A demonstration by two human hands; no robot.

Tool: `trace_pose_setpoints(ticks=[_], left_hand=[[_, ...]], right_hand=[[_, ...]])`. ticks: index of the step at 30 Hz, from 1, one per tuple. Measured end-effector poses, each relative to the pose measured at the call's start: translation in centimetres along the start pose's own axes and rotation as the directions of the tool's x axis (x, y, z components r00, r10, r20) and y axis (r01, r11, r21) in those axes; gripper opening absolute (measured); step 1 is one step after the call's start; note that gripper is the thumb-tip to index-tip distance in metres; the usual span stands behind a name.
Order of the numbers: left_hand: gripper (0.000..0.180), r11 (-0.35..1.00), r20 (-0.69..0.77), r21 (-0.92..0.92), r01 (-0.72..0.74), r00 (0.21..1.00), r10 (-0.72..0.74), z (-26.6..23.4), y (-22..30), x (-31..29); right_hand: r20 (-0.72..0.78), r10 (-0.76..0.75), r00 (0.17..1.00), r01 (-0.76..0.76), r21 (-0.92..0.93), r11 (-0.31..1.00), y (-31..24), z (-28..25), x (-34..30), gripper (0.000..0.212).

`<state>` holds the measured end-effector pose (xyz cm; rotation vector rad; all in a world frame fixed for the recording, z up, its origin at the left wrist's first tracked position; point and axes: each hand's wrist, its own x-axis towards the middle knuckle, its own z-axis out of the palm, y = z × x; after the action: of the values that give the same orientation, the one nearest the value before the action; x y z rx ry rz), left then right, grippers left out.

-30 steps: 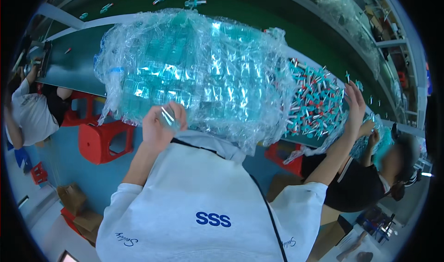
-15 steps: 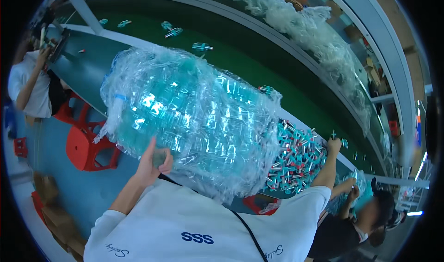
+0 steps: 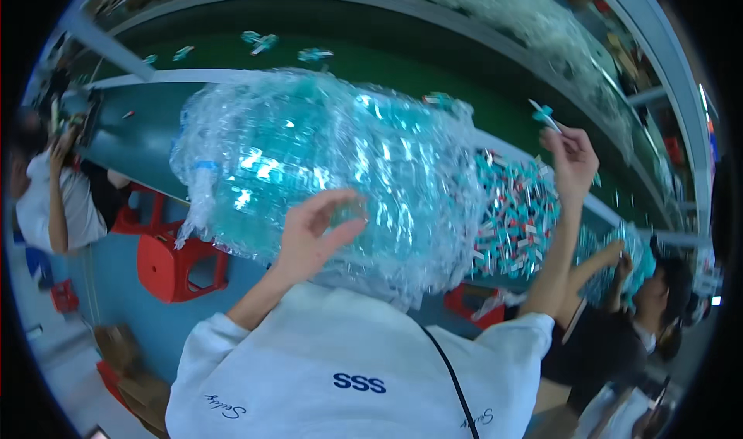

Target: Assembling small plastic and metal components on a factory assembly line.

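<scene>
Pressing against a big clear plastic bag [image 3: 325, 176] of small teal items, the left hand [image 3: 313, 230] has fingers half open, thumb out. Right hand [image 3: 571, 156] is raised beside the bag, pinching one teal item [image 3: 544, 114]. Bag sits chest-high, over the green belt [image 3: 433, 75]; red stool [image 3: 174, 265] below.

Green conveyor belt [image 3: 433, 67], red stools [image 3: 166, 265], blue floor [image 3: 101, 261]

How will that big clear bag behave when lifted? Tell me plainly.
Probably floppy: the clear plastic bag is crinkled and bulges unevenly, so it should sag around the left hand pressed to it. Likely bulky rather than dense, being stuffed with small teal pieces. The shiny film may be slippery.
</scene>
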<state>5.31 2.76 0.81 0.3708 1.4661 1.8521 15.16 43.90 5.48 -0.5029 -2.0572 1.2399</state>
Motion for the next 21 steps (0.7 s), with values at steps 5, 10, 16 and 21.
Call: trace_pose_setpoints(ticks=[5,10,16,21], left_hand=[[0.056,0.912,0.225,0.159,-0.379,0.913,0.34,3.7,4.1,1.0],[0.059,0.847,0.416,0.277,-0.454,0.851,0.32,3.6,5.3,0.3],[0.055,0.757,0.495,0.226,-0.613,0.742,0.453,3.0,4.7,-0.5],[0.055,0.696,0.485,0.238,-0.677,0.704,0.519,2.0,4.5,-0.9]], right_hand=[[0.065,-0.233,0.97,0.228,0.079,0.97,-11.0,7.8,-13.8,0.028],[-0.019,-0.221,0.975,0.218,0.259,0.941,-13.5,8.9,-18.2,0.024],[0.063,-0.148,0.987,0.13,0.236,0.963,-14.2,8.9,-19.0,0.025],[0.119,-0.089,0.989,0.062,0.214,0.975,-14.6,9.2,-19.1,0.025]])
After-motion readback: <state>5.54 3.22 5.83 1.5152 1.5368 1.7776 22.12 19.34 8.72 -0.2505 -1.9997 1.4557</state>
